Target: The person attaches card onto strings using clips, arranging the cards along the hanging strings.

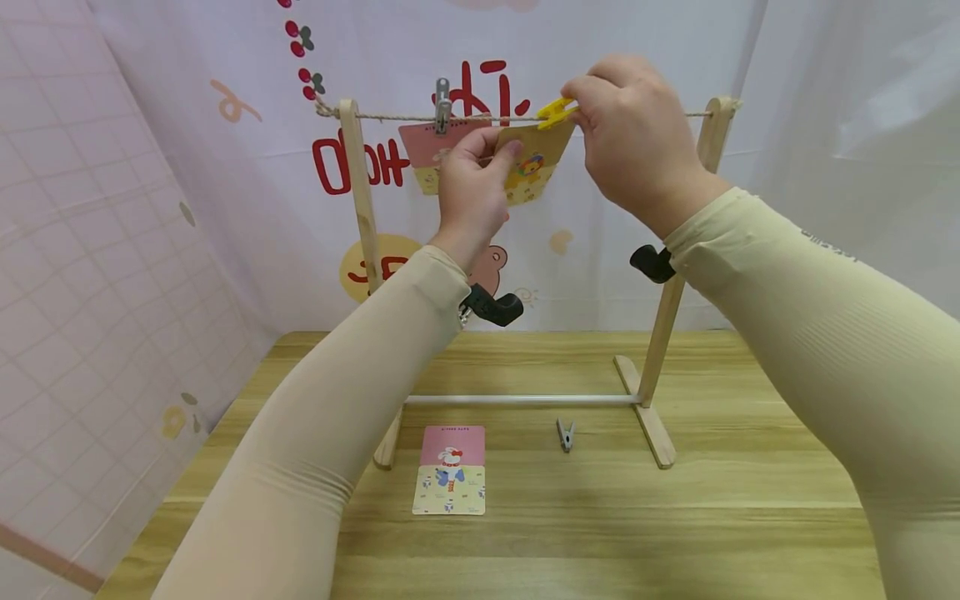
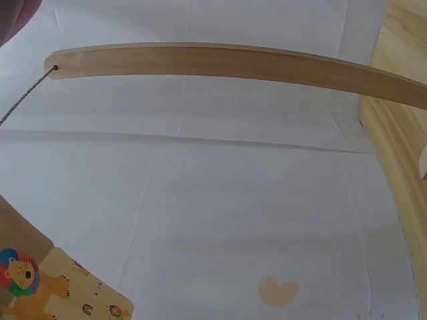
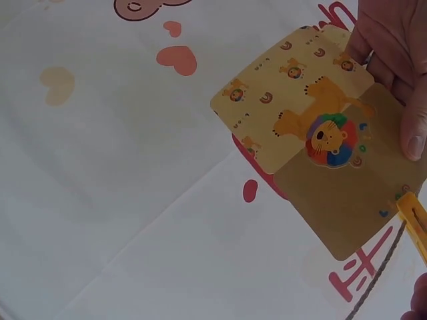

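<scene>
The yellow clothespin (image 1: pixel 556 112) is pinched between the thumb and curled fingers (image 1: pixel 592 92) of the right hand (image 1: pixel 637 137), right at the string (image 1: pixel 390 118) stretched between the two wooden uprights of the small drying rack (image 1: pixel 358 192). Just below it, the lion card (image 1: pixel 531 167) is held up to the string by the left hand (image 1: pixel 474 187), whose thumb and fingers are closed on the card's lower left part; in the right wrist view the thumb is seen pressed on the card's face beside the lion, with the pin's yellow tip at the card's top edge and the string running just past it.

The step in hand is judged to be the pegging of this card onto the line. Whether the pin's mouth already bites both card and string cannot be told from these views. The next move would call for the pin to be seated squarely over the card's top edge and the string together, and only then for the squeeze to be eased while the card is kept level.

Further out, a pink card (image 1: pixel 427 154) hangs from a metal clip (image 1: pixel 443 107) to the left on the same string, partly behind the lion card. On the table (image 1: pixel 750 500) below lie another pink card (image 1: pixel 450 469) and a spare metal clip (image 1: pixel 566 434), well apart from both hands.
</scene>
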The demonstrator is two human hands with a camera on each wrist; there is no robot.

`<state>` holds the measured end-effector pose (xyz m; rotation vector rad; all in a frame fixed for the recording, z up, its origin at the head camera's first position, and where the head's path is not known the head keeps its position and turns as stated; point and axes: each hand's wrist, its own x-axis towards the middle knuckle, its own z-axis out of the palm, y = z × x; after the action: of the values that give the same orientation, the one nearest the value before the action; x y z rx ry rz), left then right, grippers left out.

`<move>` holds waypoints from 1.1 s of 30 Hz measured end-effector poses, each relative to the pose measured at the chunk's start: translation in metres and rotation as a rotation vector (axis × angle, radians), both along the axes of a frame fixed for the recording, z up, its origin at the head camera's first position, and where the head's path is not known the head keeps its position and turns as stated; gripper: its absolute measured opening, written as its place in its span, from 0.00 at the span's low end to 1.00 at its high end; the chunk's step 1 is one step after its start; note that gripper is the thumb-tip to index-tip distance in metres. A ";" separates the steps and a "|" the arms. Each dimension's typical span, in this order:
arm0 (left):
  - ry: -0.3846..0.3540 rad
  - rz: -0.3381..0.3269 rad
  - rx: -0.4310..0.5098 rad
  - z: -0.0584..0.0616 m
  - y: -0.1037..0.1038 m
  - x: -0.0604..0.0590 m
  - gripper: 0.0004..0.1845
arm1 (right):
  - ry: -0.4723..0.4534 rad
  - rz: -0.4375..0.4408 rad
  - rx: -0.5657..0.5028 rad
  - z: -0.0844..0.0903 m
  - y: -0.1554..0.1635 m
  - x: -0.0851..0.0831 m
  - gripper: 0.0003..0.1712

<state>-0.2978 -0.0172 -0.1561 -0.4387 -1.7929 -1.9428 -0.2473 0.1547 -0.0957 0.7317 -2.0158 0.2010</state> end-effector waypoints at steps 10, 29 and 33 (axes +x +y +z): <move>0.009 0.018 -0.036 -0.001 -0.001 -0.001 0.11 | -0.011 0.004 0.021 -0.003 -0.002 -0.002 0.13; 0.027 0.000 -0.042 -0.005 -0.002 0.000 0.13 | -0.085 0.001 -0.003 -0.012 -0.002 -0.002 0.12; 0.033 0.000 -0.048 -0.006 -0.002 0.000 0.13 | -0.105 -0.005 -0.007 -0.013 -0.002 -0.003 0.12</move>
<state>-0.2977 -0.0194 -0.1624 -0.4843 -1.8217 -1.8845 -0.2501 0.1529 -0.1085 0.7254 -2.1152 0.2478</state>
